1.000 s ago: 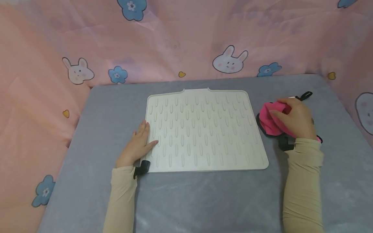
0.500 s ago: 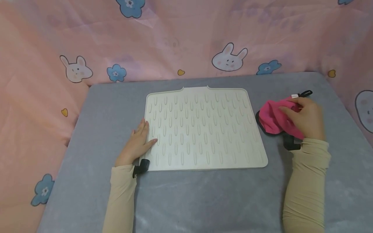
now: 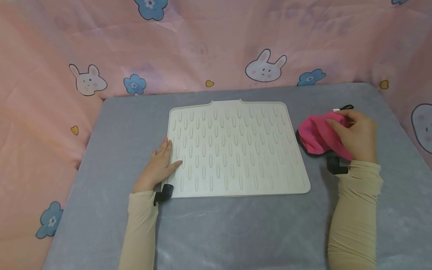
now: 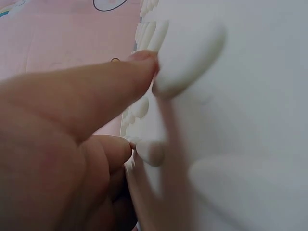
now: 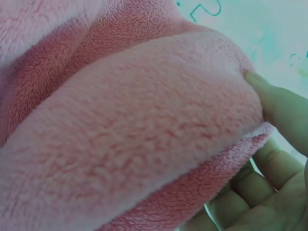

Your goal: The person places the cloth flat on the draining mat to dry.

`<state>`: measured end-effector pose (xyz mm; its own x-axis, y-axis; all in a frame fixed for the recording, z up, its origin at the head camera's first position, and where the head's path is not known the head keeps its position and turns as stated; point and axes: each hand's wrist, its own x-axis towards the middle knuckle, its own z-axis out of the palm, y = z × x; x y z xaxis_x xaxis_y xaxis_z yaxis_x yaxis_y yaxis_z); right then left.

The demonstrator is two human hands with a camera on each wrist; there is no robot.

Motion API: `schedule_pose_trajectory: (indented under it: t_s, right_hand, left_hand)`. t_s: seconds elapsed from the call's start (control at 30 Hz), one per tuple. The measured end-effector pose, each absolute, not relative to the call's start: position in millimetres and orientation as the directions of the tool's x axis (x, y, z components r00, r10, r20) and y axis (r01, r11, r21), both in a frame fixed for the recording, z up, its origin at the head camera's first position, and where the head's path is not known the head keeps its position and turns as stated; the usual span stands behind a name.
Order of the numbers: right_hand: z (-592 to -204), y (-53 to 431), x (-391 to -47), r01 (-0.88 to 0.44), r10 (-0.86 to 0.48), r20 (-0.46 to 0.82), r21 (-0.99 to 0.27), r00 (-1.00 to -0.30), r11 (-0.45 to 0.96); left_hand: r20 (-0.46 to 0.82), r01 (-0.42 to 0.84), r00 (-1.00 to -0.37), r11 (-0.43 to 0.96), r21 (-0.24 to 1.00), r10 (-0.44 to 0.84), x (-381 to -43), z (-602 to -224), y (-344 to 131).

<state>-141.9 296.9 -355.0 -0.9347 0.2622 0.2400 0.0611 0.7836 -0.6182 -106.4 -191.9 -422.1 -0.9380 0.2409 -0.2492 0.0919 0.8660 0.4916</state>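
Observation:
A white mat [image 3: 233, 148] with rows of raised oval ridges lies flat on the grey table. My left hand [image 3: 158, 165] rests on its left edge, fingers straight and thumb out over the ridges; the left wrist view shows the thumb [image 4: 115, 82] touching a ridge. To the right of the mat is a bunched pink plush cloth [image 3: 315, 135] with black edging, a white label and a black hanging loop [image 3: 347, 107]. My right hand [image 3: 361, 135] pinches its folds between thumb and fingers. Close up in the right wrist view, the cloth [image 5: 144, 120] hides part of the fingers.
The table [image 3: 236, 232] is covered in grey cloth. Behind it and along both sides hangs a pink curtain [image 3: 189, 45] printed with rabbits, flowers and hearts. A black wrist camera [image 3: 336, 165] sits below the right hand, close to the pink cloth.
My right hand has shifted to the right, drawing up folds of the pink cloth. The loop has swung slightly left. The left hand stays on the mat.

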Motion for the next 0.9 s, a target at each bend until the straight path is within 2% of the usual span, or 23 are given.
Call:
schedule_pose_trajectory:
  t_s: [0.4,0.9]
  right_hand:
    - [-348,280,-141,-0.017,0.266,0.326,-0.660,-0.907,0.751]
    - [-337,266,-135,-0.061,0.246,0.302,-0.736,-0.921,0.675]
  left_hand:
    - [-0.241,0.094,-0.941,0.867,0.489,0.238,-106,-422,-192]
    - [-0.236,0.092,-0.943,0.863,0.496,0.237,-105,-421,-192]
